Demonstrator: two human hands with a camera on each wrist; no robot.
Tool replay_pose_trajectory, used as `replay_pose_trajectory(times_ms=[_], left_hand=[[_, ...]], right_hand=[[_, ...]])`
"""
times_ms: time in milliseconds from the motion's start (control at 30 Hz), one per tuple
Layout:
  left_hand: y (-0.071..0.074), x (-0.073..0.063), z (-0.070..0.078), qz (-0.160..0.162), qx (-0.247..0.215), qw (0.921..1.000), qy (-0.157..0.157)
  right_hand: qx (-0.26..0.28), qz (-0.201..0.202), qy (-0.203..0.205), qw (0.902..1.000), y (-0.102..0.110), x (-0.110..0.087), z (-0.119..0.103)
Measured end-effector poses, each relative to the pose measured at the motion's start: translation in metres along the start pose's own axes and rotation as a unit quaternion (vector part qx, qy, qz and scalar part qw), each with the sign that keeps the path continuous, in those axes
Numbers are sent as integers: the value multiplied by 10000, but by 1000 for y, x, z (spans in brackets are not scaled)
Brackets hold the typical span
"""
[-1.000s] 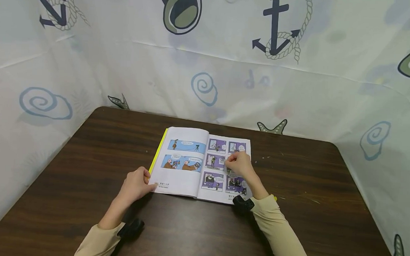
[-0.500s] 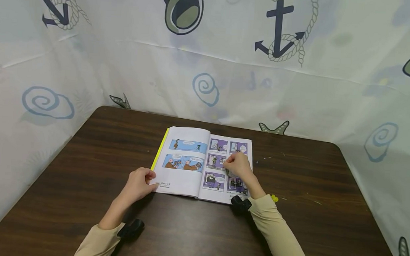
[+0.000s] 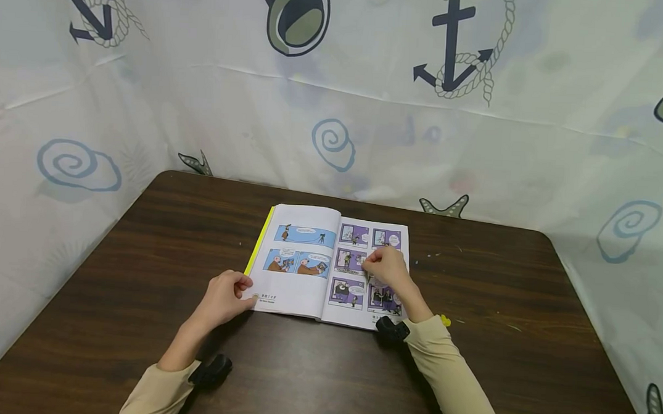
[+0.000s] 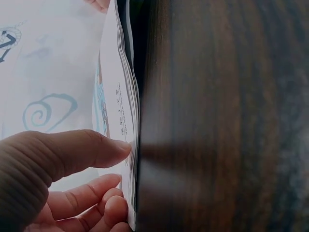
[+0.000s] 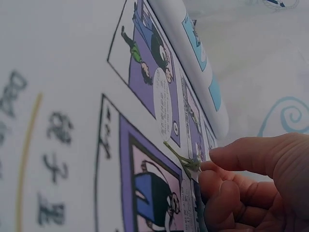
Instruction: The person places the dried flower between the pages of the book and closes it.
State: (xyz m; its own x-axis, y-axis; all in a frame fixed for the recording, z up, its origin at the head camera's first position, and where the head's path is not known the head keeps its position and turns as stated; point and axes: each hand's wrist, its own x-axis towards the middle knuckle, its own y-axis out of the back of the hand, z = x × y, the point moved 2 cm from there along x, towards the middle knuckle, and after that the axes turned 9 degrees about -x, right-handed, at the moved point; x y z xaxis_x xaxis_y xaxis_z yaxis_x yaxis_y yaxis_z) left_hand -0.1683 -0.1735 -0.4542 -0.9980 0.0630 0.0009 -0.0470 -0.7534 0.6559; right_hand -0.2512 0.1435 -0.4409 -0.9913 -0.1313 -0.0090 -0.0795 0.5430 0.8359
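Observation:
An open comic book (image 3: pixel 300 292) with a yellow cover edge lies on the dark wooden table. My left hand (image 3: pixel 223 298) holds its lower left corner, thumb on the page and the other fingers curled at the left edge. In the left wrist view that thumb (image 4: pixel 104 152) presses close to the page stack. Over the right page, my right hand (image 3: pixel 389 268) pinches a small plant sprig. Its thin green stem (image 5: pixel 176 153) shows against the purple panels in the right wrist view; the fingertips hide part of the sprig.
A small yellow flower (image 3: pixel 445 321) lies on the table (image 3: pixel 517 277) beside the right sleeve. Thin plant bits are scattered right of the book. A white printed cloth (image 3: pixel 246 123) hangs behind the table and along both sides.
My right hand has shifted slightly left over the right page, and more of the yellow flower shows beside the sleeve. The left hand stays at the book's corner. The head view has moved slightly.

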Motion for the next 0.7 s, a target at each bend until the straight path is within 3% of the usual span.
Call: replay_pose_trajectory(times_ms=[133, 400, 700], left_hand=[[0, 0, 0, -32, -13, 9999, -96], [2, 2, 0, -5, -199, 9975, -677], [-9, 11, 31, 260, -770, 9805, -1792]], right_hand=[[167, 25, 67, 9998, 7, -6, 1], [241, 398, 162, 9988, 25, -18, 7], [262, 617, 27, 9978, 44, -33, 22]])
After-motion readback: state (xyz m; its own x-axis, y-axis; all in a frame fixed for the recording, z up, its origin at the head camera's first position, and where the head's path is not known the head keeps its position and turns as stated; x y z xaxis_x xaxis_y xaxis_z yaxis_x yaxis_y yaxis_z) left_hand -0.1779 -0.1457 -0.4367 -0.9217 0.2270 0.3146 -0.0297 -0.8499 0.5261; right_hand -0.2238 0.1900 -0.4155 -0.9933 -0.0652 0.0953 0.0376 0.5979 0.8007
